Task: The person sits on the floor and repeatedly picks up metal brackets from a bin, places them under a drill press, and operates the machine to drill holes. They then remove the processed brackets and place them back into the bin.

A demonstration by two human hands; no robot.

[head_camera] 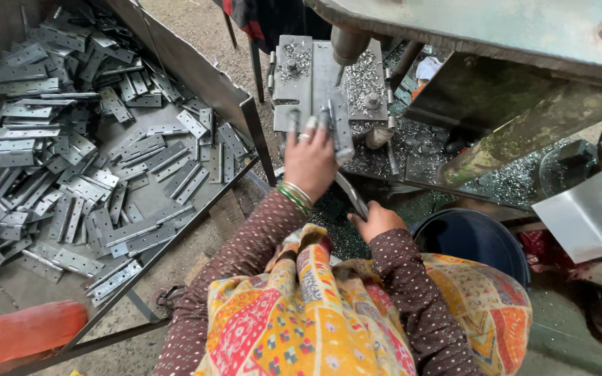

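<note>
Nearest the camera, the right hand (376, 221) is closed around the lower end of a thin metal rod (352, 196) that slants up toward the machine. Just beyond it, the left hand (309, 161), with bangles at the wrist, grips a grey metal hinge (341, 129) between curled fingers and presses it flat against the press bed (313, 76) at its near edge. The hinge sits directly below the round punch (346, 47), which stands above it and does not appear to touch it.

Metal chips (364, 78) lie thick on the bed and on the machine table (412, 163) to the right, which suggests many pieces have already been worked. A dark blue bucket (474, 240) stands below the table's near edge; its contents cannot be seen.

To the left, a large steel tray (259, 132) holds a deep heap of hinges (71, 153), spread from its near corner to its far wall. Judged from this, a considerable quantity remains; the present piece is placed but not yet punched.
</note>
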